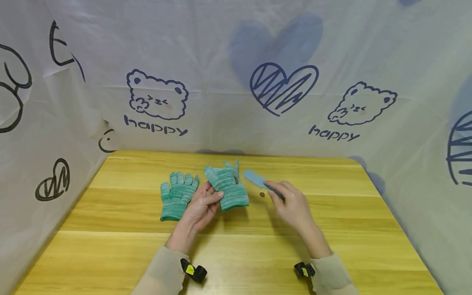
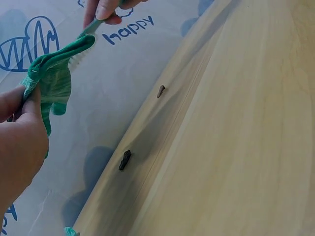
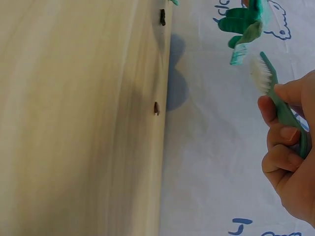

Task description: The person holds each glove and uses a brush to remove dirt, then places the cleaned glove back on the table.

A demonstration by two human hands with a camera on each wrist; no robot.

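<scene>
My left hand (image 1: 203, 206) pinches a green-and-white knitted glove (image 1: 231, 189) near its cuff, thumb on top, raised above the table. To the right, my right hand (image 1: 295, 207) grips a light blue-green brush (image 1: 254, 178) by its handle. In the right wrist view, the brush's white bristles (image 3: 261, 74) face the held glove, with a small gap between them. A matching glove (image 1: 178, 199) lies flat on the table, left of my left hand. In the left wrist view, a small brown bit (image 2: 161, 91) and a darker bit (image 2: 125, 160) lie on the tabletop.
The wooden table (image 1: 250, 262) has a pale yellow grain. Behind it and at the sides hangs a white cloth (image 1: 221, 110) with bear, heart and "happy" drawings. Black wrist cameras (image 1: 194, 271) sit on both sleeves.
</scene>
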